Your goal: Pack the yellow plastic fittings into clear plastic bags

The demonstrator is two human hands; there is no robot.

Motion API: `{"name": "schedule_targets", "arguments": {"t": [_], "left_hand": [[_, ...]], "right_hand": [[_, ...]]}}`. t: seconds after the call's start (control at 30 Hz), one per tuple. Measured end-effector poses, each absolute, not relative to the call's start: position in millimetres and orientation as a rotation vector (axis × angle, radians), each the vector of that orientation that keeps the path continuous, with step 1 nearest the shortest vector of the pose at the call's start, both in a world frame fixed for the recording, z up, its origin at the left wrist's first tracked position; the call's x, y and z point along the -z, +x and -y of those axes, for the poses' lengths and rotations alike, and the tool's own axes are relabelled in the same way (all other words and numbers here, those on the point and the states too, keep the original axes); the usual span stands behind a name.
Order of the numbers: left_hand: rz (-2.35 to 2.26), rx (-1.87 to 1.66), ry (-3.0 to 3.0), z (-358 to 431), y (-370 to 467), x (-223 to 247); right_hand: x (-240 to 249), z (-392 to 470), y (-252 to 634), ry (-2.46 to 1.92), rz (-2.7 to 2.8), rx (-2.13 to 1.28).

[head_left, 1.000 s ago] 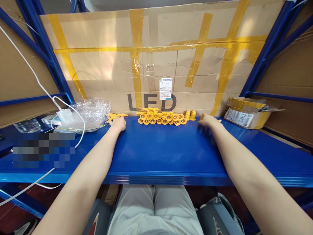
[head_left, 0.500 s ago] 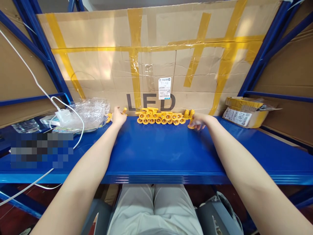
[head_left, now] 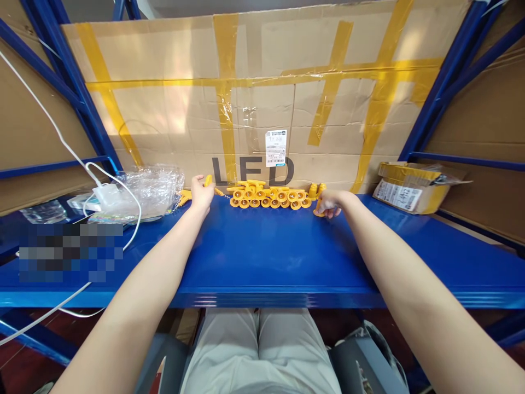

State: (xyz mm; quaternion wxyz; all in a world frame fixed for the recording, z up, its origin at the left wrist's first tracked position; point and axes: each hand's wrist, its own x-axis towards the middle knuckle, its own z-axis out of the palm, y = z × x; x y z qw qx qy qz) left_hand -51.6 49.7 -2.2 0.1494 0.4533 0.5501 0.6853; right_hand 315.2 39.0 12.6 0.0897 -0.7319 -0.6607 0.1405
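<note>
My left hand (head_left: 202, 193) is closed on a yellow stick-like piece (head_left: 209, 180) that pokes up above the fingers. Other yellow pieces (head_left: 185, 196) lie just left of it, partly behind the wrist. My right hand (head_left: 330, 203), its fingers closed, grips a yellow round-based piece (head_left: 319, 212) at the right end of the row. Yellow cup-shaped pieces (head_left: 274, 203) are stacked on their sides between the hands, with yellow sticks (head_left: 251, 183) on top. Upright yellow pieces (head_left: 313, 190) stand beside my right hand.
A large taped cardboard sheet (head_left: 164, 126) backs the blue table (head_left: 270, 251). Clear plastic bags (head_left: 147, 189), a white adapter (head_left: 107, 196) and cables are at left. A small open carton (head_left: 406, 191) sits at right.
My left hand has shifted slightly right, and the yellow piece in it now stands more upright. My right hand has moved slightly left, with its piece tilted differently.
</note>
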Motion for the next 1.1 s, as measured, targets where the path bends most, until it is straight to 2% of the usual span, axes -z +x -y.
{"name": "schedule_targets", "arguments": {"t": [0.13,0.37,0.6,0.8,0.97,1.1], "left_hand": [[-1.511,-1.954,1.19,-43,-47,-4],[-1.441,-2.014,1.139,-41,-47,-7],[-1.293,-2.081,1.115,-37,-45,-8],[-1.14,-2.199,1.023,-25,-39,-21],[-0.957,-1.921,1.086,-16,-29,-26],[-0.943,-1.65,1.2,-11,-18,-19]], "right_hand": [[-12,-35,316,-2.304,1.991,-0.613],[-8,-25,319,-2.2,1.945,-0.486],[-25,-15,304,-2.14,1.93,0.087],[-30,-3,278,-1.842,2.066,0.301],[-18,-5,256,-1.413,2.336,0.241],[-10,-3,241,-1.273,2.455,0.082]]}}
